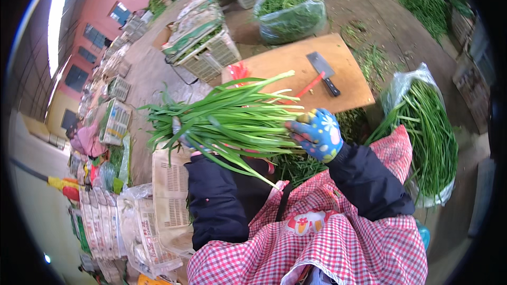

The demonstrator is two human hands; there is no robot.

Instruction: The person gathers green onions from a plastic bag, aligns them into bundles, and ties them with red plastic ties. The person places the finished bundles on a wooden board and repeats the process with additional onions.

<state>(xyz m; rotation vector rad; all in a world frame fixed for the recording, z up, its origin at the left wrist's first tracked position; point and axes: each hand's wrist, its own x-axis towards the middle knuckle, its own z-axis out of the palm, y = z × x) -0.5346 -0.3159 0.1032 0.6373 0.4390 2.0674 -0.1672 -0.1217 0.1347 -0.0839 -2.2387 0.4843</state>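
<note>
A large bunch of long green leafy stalks, perhaps garlic greens [237,118], lies across my left hand [180,132], which grips it from below near the leafy ends and is mostly covered by leaves. My right hand [317,134], in a blue flowered glove with stained fingertips, is at the pale stalk ends; its fingers are curled against them, and whether they pinch a stalk is not clear. Beyond the bunch, a cleaver [323,69] with a black handle lies on a wooden board [277,55]. A red strip [311,87] touches the cleaver, and red plastic ties [238,72] lie at the board's left edge.
On the right stands an open plastic bag of long green stalks [429,138]. Beyond the board are a clear bag of cut greens [291,16] and a plastic crate [212,59] under sacks. Flattened sacks [146,229] and a beige crate [172,190] are at left. A person in pink [89,140] is farther off.
</note>
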